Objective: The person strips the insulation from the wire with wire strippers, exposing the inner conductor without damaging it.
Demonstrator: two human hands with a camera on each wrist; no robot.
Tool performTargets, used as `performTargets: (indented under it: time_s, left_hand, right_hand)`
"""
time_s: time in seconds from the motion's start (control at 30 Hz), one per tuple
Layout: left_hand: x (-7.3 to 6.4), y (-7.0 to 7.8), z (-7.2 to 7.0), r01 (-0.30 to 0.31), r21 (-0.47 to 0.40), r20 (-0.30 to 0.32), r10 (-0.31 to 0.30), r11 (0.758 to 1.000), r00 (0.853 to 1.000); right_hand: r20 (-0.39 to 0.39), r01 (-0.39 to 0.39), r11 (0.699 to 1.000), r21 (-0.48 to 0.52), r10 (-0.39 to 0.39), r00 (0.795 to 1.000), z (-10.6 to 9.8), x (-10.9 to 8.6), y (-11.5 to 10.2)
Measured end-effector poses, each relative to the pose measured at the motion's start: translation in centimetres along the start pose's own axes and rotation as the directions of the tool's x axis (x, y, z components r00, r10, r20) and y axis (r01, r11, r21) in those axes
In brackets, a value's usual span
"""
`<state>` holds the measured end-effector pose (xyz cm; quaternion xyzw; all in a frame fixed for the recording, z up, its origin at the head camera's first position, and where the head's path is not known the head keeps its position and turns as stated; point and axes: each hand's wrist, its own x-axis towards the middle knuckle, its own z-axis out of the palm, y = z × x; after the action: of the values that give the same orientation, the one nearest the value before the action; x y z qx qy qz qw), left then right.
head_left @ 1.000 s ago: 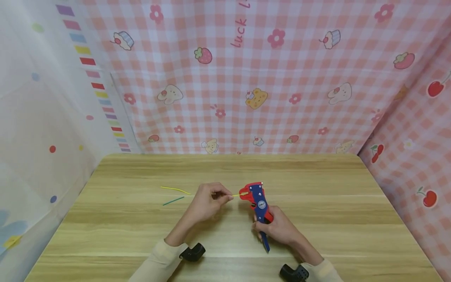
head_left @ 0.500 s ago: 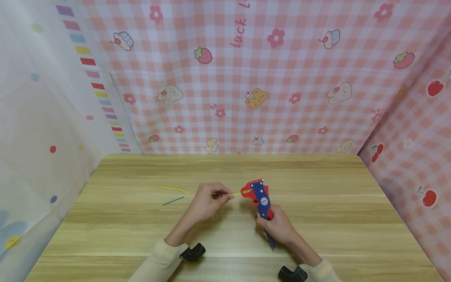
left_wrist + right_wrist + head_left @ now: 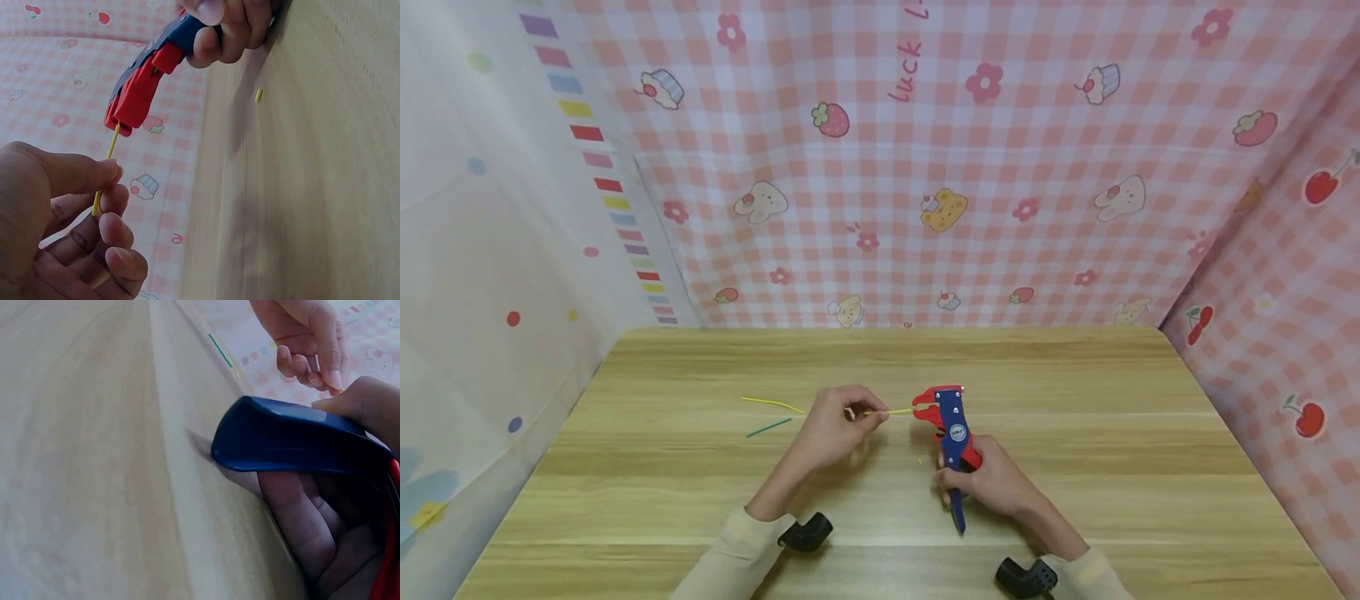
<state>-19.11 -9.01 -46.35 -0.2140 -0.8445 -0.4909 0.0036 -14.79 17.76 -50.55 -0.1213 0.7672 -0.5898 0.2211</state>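
My left hand (image 3: 835,425) pinches a short yellow wire (image 3: 899,411) between thumb and forefinger. In the left wrist view a stub of the wire sticks out below the fingers. Its far end meets the mouth of a red and blue wire stripper (image 3: 957,432); whether the tip sits inside cannot be told. The red jaws stand apart in the head view. My right hand (image 3: 992,479) grips the stripper by its handles, the blue one (image 3: 294,440) filling much of the right wrist view. A tiny yellow piece (image 3: 259,95) lies on the table beneath the tool.
Left of my left hand, another yellow wire (image 3: 772,402) and a green wire (image 3: 768,427) lie on the wooden table (image 3: 1075,375). A pink checked cloth (image 3: 880,167) hangs behind the table, with more cloth at both sides.
The stripper tilted, its handles swinging right, then came back more upright; its jaws have parted. A tiny yellow piece now lies on the table below. My left hand has shifted slightly left.
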Motion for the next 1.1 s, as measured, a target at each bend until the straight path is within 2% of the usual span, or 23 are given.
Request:
performTargets:
  time_s: [0.2,0.43,0.6,0.9,1.1]
  left_hand:
    - [0.0,-0.3,-0.4,-0.010,-0.010,-0.018,0.010,1.000,1.000]
    - [0.0,-0.5,-0.6,-0.005,-0.007,-0.007,0.005,1.000,1.000]
    - [-0.2,-0.5,-1.0,0.004,0.009,-0.010,-0.004,1.000,1.000]
    - [-0.1,-0.8,-1.1,0.044,0.006,0.023,-0.044,0.999,0.999]
    - [-0.5,-1.3,-1.2,0.025,0.014,0.018,-0.025,1.000,1.000]
  right_hand:
    - [0.009,0.007,0.999,0.040,-0.007,1.000,-0.2,0.0,0.1]
    - [0.025,0.018,0.994,0.106,-0.021,0.999,-0.5,-0.1,0.5]
    - [0.011,0.040,0.990,0.133,-0.042,0.999,-0.4,-0.1,0.5]
    - [-0.023,0.049,0.989,0.136,-0.047,0.999,-0.5,-0.1,0.4]
    - [-0.037,0.061,0.982,0.179,-0.055,0.998,-0.4,-0.1,0.7]
